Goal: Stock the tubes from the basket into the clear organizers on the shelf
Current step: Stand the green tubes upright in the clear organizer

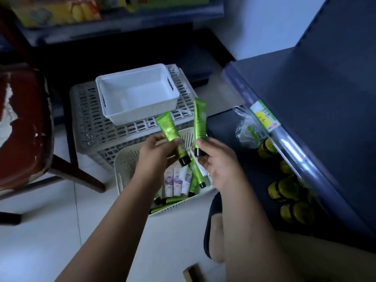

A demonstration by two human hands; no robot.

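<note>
A cream slotted basket (126, 171) on the floor holds several green tubes and pale pink-white tubes (177, 183). Above it, my left hand (156, 151) grips a green tube with a black cap (169, 131), tilted with its cap pointing down-right. My right hand (215, 157) pinches a second green tube (199, 123) near its black cap, held almost upright. Both tubes hover over the basket's far rim. No clear organizer is plainly visible.
An empty white bin (138, 92) sits on an upturned grey crate (91, 127) behind the basket. A dark shelf (305, 102) with a price label runs along the right, green-lidded jars (284, 190) beneath it. A red chair (24, 127) stands at left.
</note>
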